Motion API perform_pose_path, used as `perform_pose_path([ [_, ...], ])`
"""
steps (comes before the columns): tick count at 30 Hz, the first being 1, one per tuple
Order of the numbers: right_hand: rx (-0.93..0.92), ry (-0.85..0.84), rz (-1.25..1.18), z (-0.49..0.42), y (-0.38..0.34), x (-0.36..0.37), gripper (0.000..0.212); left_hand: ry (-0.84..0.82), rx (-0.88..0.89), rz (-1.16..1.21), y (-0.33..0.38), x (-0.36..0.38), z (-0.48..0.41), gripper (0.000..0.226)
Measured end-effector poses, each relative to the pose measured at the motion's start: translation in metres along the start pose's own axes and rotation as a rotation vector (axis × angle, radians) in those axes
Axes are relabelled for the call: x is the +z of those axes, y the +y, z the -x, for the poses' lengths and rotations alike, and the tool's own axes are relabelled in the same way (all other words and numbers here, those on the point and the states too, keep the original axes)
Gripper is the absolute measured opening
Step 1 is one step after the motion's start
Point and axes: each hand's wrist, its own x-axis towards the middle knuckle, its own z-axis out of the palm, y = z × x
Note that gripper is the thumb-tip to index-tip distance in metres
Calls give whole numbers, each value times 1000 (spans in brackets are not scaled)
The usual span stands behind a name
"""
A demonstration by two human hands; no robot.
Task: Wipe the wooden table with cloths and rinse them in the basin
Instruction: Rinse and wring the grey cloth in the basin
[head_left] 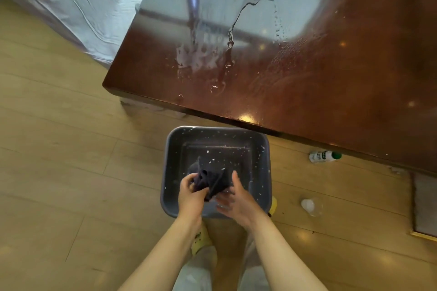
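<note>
A dark purple cloth (210, 179) hangs bunched over a grey square basin (172, 146) that sits on the floor by the table's near edge. My left hand (190, 192) grips the cloth's left side. My right hand (237, 201) holds its right side, fingers partly spread. Both hands are above the basin's near half. The glossy reddish-brown wooden table (319, 82) fills the upper right; its top is wet, with streaks and drops of water near its middle.
A small white bottle with a green cap (325, 156) lies on the floor under the table edge. A clear cup or lid (311, 205) lies right of the basin. White sheet-covered furniture (71, 7) stands at upper left. My feet in yellow slippers (201, 241) are below the basin.
</note>
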Motion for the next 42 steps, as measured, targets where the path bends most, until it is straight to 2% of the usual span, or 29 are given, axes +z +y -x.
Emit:
perform_pose_path([
  [3,119,-45,-77,-2,-6,10,60,-24,242,-324,-10,-1,0,38],
  [5,137,5,-105,-7,-11,20,49,-42,313,-380,-13,-1,1,42],
  [7,91,111,-113,-15,-10,27,27,-35,313,-351,-13,-3,-1,46],
  [9,21,252,-115,-20,-6,29,11,-3,232,-258,-11,-3,-3,41],
  [12,-98,363,-31,-20,-2,24,20,57,-59,14,-6,1,-11,35],
  [14,-167,352,32,-13,1,20,20,38,-227,209,-2,2,-14,22],
  [16,-210,249,43,-4,1,18,25,-28,-361,368,0,2,-16,9],
  [18,-242,134,39,3,-1,15,25,-79,-437,407,1,0,-17,5],
  [19,-258,130,42,5,-2,14,23,-88,-464,395,0,0,-19,5],
  [20,-274,202,68,5,-4,13,20,-91,-485,384,-1,1,-19,4],
  [23,-364,630,337,-1,-8,15,17,-150,-428,318,-1,8,-16,11],
  [24,-439,672,525,-3,-10,18,18,-176,-370,275,0,10,-15,16],
  [26,-575,534,854,-7,-11,25,17,-195,-259,134,3,15,-14,24],
  [28,-602,498,955,-8,-16,28,16,-167,-202,27,5,19,-13,27],
  [30,-622,527,939,-10,-21,24,17,-138,-178,10,8,22,-12,22],
  [33,-624,364,1003,-15,-18,25,22,-105,-157,-43,9,27,-13,22],
  [34,-632,381,996,-17,-19,25,23,-112,-157,-40,10,28,-12,24],
  [36,-580,540,935,-25,-25,19,23,-135,-180,41,10,30,-7,30],
  [39,-359,748,675,-36,-38,5,27,-113,-202,252,7,33,-6,45],
  [40,-336,767,589,-36,-39,2,27,-98,-206,290,5,33,-7,49],
  [42,-429,686,516,-32,-35,4,24,-80,-203,316,3,32,-10,48],
])
